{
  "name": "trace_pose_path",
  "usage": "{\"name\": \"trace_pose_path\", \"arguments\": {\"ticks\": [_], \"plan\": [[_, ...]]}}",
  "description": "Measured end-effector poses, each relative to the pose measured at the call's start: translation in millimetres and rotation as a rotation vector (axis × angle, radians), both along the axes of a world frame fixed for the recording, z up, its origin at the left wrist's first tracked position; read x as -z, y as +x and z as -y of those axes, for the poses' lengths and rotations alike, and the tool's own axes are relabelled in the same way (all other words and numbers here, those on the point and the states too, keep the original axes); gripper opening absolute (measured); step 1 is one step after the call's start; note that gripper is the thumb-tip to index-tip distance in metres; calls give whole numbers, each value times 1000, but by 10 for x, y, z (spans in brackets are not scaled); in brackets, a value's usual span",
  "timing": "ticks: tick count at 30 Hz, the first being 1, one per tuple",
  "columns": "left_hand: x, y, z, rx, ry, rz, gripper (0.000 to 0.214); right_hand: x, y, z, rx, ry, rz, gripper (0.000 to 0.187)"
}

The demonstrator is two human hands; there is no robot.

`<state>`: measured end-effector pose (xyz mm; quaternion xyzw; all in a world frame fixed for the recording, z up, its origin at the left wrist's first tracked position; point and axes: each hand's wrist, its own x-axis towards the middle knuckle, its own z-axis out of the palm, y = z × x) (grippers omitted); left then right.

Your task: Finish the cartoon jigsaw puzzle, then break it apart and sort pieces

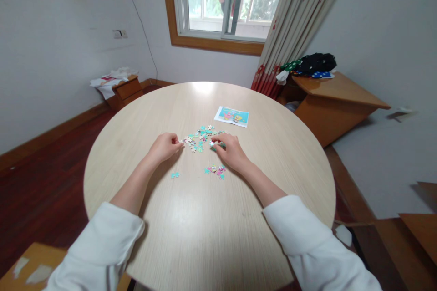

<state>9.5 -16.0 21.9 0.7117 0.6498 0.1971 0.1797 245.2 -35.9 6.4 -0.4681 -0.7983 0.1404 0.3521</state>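
Note:
A loose heap of small jigsaw puzzle pieces (pixel 205 132), turquoise, pink and pale-backed, lies mid-table between my hands. At its left edge my left hand (pixel 166 146) has thumb and fingertips pinched together, with a pale puzzle piece (pixel 181 141) at the tips. My right hand (pixel 232 150) reaches over the heap's right side, its thumb and forefinger closing on a puzzle piece (pixel 212 144); the palm hides part of the heap. Nearer to me lie a small cluster of pink and turquoise pieces (pixel 215 171) and a turquoise piece or joined pair (pixel 175 175).
Beyond the heap, a printed picture sheet (pixel 232 116) with cartoon figures lies on the round wooden table (pixel 205 236). A wooden desk (pixel 341 95) with dark cloths stands at the right. A small cabinet (pixel 128 90) is at the far left, below a window wall.

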Motion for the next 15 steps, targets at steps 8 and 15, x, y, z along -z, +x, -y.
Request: {"name": "trace_pose_path", "arguments": {"ticks": [8, 15], "plan": [[20, 9, -9, 26, 30, 28, 26, -67, -129, 147, -286, -48, 98, 9], [28, 7, -15, 20, 28, 26, 25, -59, -108, 139, -339, -79, 248, 10]]}}
